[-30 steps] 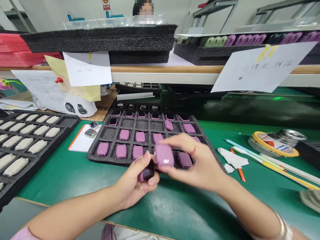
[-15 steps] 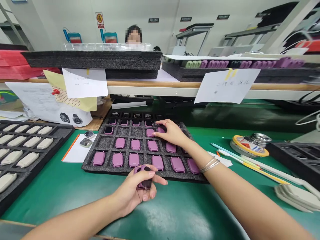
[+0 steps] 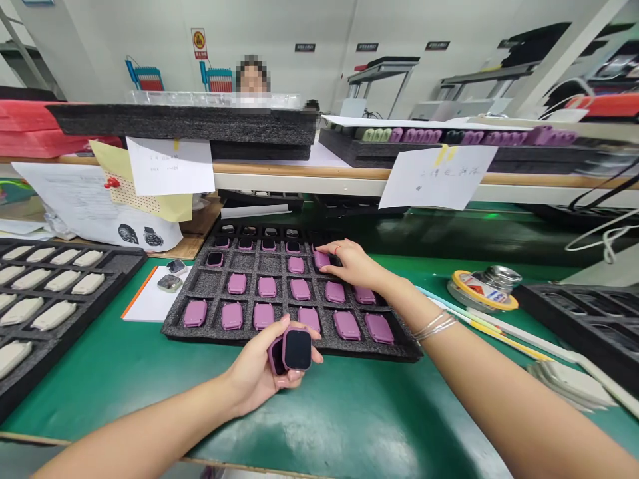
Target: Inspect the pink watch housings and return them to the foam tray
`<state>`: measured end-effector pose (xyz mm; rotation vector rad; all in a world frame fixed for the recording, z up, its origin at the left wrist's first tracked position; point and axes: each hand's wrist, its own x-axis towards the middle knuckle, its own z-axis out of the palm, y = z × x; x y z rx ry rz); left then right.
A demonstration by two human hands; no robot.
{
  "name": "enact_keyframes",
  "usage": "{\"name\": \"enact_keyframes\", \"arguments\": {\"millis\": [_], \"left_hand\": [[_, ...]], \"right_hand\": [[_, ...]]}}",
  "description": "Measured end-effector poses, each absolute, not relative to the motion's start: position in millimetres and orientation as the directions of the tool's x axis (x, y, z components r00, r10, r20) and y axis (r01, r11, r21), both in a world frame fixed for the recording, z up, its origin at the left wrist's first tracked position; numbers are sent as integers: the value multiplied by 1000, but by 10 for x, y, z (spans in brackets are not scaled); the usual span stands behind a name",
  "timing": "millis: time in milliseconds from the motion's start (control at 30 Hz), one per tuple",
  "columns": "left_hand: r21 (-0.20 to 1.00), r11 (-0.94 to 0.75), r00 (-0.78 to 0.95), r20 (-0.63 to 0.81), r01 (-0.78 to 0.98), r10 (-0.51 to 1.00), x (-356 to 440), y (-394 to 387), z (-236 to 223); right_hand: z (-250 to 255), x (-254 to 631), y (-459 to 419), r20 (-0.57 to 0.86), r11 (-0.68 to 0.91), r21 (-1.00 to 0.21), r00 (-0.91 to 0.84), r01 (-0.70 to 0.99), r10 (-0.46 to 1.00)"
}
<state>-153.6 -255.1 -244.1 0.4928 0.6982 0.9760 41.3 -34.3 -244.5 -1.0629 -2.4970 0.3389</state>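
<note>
Two purple watch cases with dark screens [image 3: 298, 350] lie together in my left hand [image 3: 252, 372], which is closed around them in front of the tray. The front one faces up and partly covers the other. Over the right back part of the black foam tray [image 3: 206, 285], my right hand [image 3: 358, 265] has its thumb and fingers closed around a purple watch case [image 3: 321, 260] in its compartment. More purple cases [image 3: 267, 287] lie back side up in the nearer rows. Cases with dark screens showing [image 3: 215, 259] sit in the farther rows.
A foam tray of off-white cases [image 3: 60, 283] stands at left, beside a white pad [image 3: 144, 303] and two loose watch pieces [image 3: 170, 283]. At right are a tape roll [image 3: 482, 293], pens, stacked off-white pieces [image 3: 574, 386] and another black tray [image 3: 589, 326]. A loaded shelf [image 3: 344, 182] spans the back; a person is behind it.
My left hand has turned the two watch cases so that the front screen faces up. My right hand has shifted slightly right, onto the purple case there.
</note>
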Motion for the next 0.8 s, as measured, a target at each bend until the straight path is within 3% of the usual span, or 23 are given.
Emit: {"name": "enact_keyframes", "arguments": {"millis": [100, 267, 367, 433, 700, 800], "left_hand": [[591, 478, 373, -300, -650, 878, -1539, -2547, -2431], [504, 438, 338, -281, -745, 898, -1532, -2548, -2385], [514, 441, 332, -294, -735, 896, -1529, -2547, -2411], [515, 443, 333, -295, -734, 896, -1525, -2547, -2436], [515, 426, 346, -249, -743, 905, -1508, -2524, -2414], [522, 438, 353, -260, -732, 899, -1503, -2528, -2413]], "right_hand": [[-2335, 419, -475, 306, 675, -424, -606, 604, 734], [-2146, 265, -1246, 484, 721, -529, -538, 448, 690], [-2101, 174, -1765, 595, 837, -533, -648, 125, 476], [-2113, 140, -1977, 610, 868, -492, -685, 66, 398], [-2202, 81, -2074, 630, 819, -566, -589, 100, 507], [-2182, 87, -2050, 616, 741, -667, -502, 78, 607]]}}
